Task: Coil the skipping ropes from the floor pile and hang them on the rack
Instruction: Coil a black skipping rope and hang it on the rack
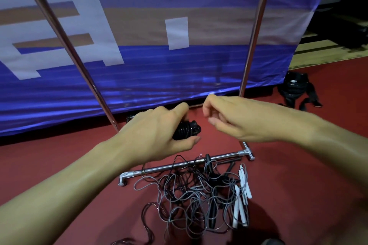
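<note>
My left hand (157,129) grips a tightly coiled black skipping rope (186,130), its cord wound round the handles. Just to the right of that bundle hovers my right hand (229,117), fingers loosely curled and nothing visible in them. Below both hands a tangled pile of skipping ropes (191,201) lies on the red floor, with grey and black cords, black handles and several white handles (242,195). The chrome rack (256,26) rises behind my hands as two slanting poles, and its base bar (179,166) runs across the top of the pile.
A blue and white banner (151,49) hangs right behind the rack. A black bag with straps (294,89) sits on the floor at the right. Red floor (308,185) stretches right of the pile. A dark shoe tip (272,241) shows at the bottom edge.
</note>
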A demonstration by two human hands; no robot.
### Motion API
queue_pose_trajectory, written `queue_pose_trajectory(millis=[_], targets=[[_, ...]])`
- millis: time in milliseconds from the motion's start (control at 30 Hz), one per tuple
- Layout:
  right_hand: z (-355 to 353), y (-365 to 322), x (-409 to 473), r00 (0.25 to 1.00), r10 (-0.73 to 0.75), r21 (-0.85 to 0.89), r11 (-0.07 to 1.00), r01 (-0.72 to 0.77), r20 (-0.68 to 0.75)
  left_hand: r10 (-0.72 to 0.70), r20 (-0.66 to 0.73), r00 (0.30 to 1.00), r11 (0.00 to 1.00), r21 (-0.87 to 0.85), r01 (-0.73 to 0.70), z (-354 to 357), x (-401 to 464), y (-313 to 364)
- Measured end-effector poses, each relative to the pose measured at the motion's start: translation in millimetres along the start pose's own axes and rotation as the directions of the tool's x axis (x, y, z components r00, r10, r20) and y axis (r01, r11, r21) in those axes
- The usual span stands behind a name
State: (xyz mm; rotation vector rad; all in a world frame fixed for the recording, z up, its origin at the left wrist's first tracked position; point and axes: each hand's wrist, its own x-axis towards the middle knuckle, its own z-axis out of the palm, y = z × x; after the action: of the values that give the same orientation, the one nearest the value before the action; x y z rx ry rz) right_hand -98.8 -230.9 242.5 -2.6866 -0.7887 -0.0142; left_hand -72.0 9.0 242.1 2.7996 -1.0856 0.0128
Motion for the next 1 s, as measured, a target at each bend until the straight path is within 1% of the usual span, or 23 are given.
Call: queue_pose_trajectory(millis=[33,67,133,200,333,400,467,533,567,633,700,800,900,1000], targets=[[0.1,-1.1,0.5,1.000,-0.022,0.013,1.000,0.022,-0.016,0.013,-0.014,1.000,1.000,0.005,-0.013,0.4,-0.3,-0.5],[-0.1,-3.7,1.5,0.996,-0.073,-0.003,0.997,0.073,-0.047,0.027,-0.024,0.999,1.000,0.012,-0.027,1.2,-0.1,-0.4],[0.8,-11.1,3.5,0.982,-0.168,-0.076,0.984,0.162,-0.083,0.038,-0.038,0.999,0.999,0.036,-0.036,2.1,1.2,1.4],[1.1,-15.5,5.5,0.967,-0.231,-0.179,0.961,0.209,-0.110,0.031,-0.040,0.999,0.998,0.062,-0.028,2.9,2.3,2.7],[1.2,-22.5,8.9,0.958,-0.257,-0.445,0.878,0.177,-0.127,0.000,-0.019,1.000,0.992,0.127,0.003,-0.8,2.8,5.7],[10.3,-27.2,10.0,0.965,-0.241,-0.565,0.812,0.143,-0.102,-0.017,-0.001,1.000,0.989,0.147,0.017,0.0,3.8,6.7],[19.9,-29.8,10.1,0.974,-0.221,-0.632,0.762,0.141,-0.049,-0.031,0.039,0.999,0.988,0.150,0.025,3.1,4.4,7.0],[24.2,-32.5,9.9,0.977,-0.211,-0.643,0.751,0.148,-0.021,-0.032,0.079,0.996,0.986,0.164,0.019,6.2,5.5,7.0],[24.3,-33.9,9.8,0.976,-0.215,-0.625,0.764,0.158,-0.016,-0.039,0.093,0.995,0.987,0.157,0.024,7.0,6.0,6.9],[24.4,-35.6,10.0,0.969,-0.248,-0.589,0.785,0.191,-0.017,-0.061,0.108,0.992,0.993,0.109,0.050,6.9,6.6,6.3],[25.3,-36.5,9.5,0.965,-0.260,-0.583,0.788,0.198,-0.023,-0.074,0.103,0.992,0.994,0.091,0.064,6.3,7.0,5.8],[31.4,-35.1,10.8,0.966,-0.250,-0.608,0.777,0.161,-0.063,-0.086,0.087,0.992,0.993,0.085,0.079,6.0,7.1,5.1],[37.6,-32.3,12.3,0.959,-0.271,-0.595,0.785,0.174,-0.077,-0.077,0.090,0.993,0.995,0.070,0.071,8.6,6.5,4.1],[33.7,-31.5,13.7,0.945,-0.311,-0.545,0.812,0.209,-0.101,-0.059,0.070,0.996,0.998,-0.012,0.060,9.8,4.5,0.4]])
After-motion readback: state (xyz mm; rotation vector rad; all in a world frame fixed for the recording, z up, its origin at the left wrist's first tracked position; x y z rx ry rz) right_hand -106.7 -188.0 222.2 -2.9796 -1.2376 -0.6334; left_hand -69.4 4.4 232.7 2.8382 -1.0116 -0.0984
